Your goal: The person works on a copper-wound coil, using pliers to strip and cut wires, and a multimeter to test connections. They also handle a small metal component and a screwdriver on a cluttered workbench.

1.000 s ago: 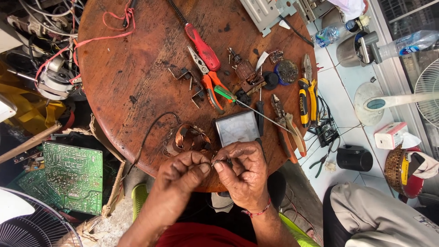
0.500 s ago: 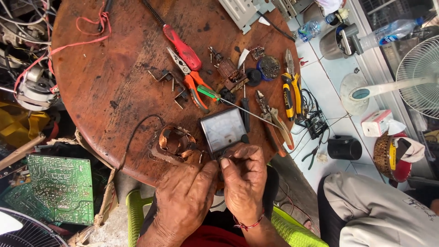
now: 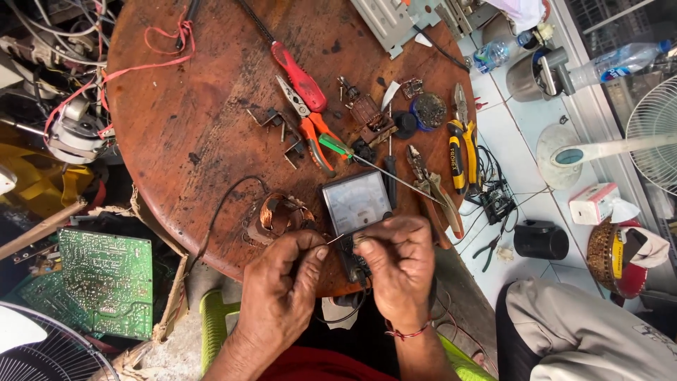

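While both hands pinch a thin wire (image 3: 337,240) between fingertips, left hand (image 3: 282,289) and right hand (image 3: 398,264), the meter (image 3: 355,204) just beyond them looks unconnected; joining seems unfinished.

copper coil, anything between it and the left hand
Nothing visible does. The copper coil lies on the round table just beyond the left hand, beside the analog meter. Both hands pinch a thin wire together.

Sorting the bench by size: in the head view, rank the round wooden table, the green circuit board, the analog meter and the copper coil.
1. round wooden table
2. green circuit board, though it lies lower, farther away
3. analog meter
4. copper coil, partly hidden
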